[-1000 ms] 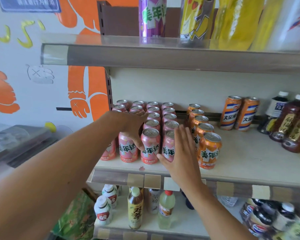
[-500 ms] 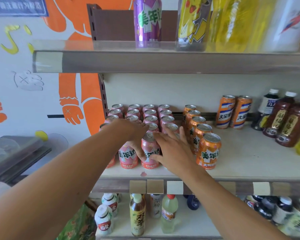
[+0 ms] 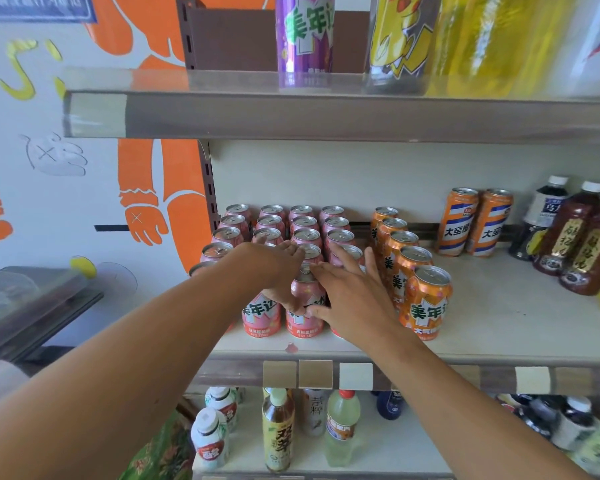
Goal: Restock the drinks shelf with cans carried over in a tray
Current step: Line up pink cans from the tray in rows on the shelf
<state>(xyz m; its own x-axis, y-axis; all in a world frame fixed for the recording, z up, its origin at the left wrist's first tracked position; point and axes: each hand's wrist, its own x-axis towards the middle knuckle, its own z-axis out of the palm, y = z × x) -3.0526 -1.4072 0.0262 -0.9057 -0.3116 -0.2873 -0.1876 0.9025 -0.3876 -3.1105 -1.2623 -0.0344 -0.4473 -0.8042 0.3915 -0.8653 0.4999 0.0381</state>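
Observation:
Several rows of pink cans [image 3: 302,223] stand at the left of the middle shelf [image 3: 499,327]. Beside them on the right runs a single row of orange cans [image 3: 426,306]. My left hand [image 3: 271,268] lies over the tops of the front pink cans, its thumb down against one front pink can [image 3: 305,323]. My right hand [image 3: 350,299] is flat with spread fingers against the right side of the pink block, its thumb touching that same can. It hides the front right pink can. No tray is in view.
Two tall orange-and-blue cans [image 3: 475,220] and dark bottles [image 3: 568,233] stand further right on the shelf. The upper shelf [image 3: 326,116] hangs low overhead with a purple can [image 3: 303,36]. Bottles [image 3: 278,431] fill the shelf below. A grey counter [image 3: 32,306] is at the left.
My right hand has slid left and inward from the front right can toward my left hand. Both hands now meet at the front middle pink can.

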